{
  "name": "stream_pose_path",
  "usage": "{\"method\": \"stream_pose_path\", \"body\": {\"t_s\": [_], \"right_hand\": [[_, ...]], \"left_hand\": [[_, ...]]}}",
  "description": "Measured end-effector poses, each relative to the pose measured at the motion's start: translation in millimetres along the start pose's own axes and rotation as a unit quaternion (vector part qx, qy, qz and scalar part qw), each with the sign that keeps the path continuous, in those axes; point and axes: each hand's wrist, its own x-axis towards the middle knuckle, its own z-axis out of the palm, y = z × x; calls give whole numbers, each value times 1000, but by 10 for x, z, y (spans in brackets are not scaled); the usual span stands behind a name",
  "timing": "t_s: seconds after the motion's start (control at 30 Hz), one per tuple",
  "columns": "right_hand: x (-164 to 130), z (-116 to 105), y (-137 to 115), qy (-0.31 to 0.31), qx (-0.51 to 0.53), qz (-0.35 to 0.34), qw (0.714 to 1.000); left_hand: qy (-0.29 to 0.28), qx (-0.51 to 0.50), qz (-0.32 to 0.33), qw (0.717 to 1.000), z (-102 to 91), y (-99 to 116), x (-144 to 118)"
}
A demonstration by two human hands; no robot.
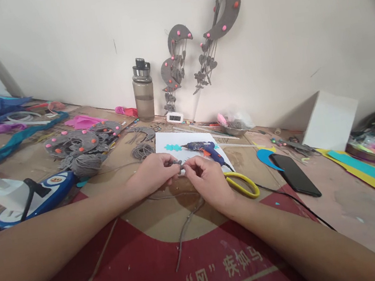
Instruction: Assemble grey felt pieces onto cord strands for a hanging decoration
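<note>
Grey cord trails toward the worktop's near edge while the left hand and right hand pinch its grey piece between closed fingertips, steadying it mid-worktop.

place: craft workshop | evidence: glue gun, scissors, felt hangings on wall
</note>
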Motion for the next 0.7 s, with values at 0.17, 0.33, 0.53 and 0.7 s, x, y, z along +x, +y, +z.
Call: {"method": "stream_pose_path", "body": {"t_s": [0.17,0.33,0.53,0.7], "right_hand": [[-15,-12,-6,-8,-43,-26,999],[-37,0,7,-11,-76,-52,996],[-36,9,25,-15,-89,-54,994],[-10,15,46,3,-50,-29,998]], "left_hand": [[7,10,4,1000,11,-35,3],[17,38,12,999,17,-20,-10],[3,20,8,1000,26,-8,-17],[-14,-56,-36,998,34,-46,18]]}}
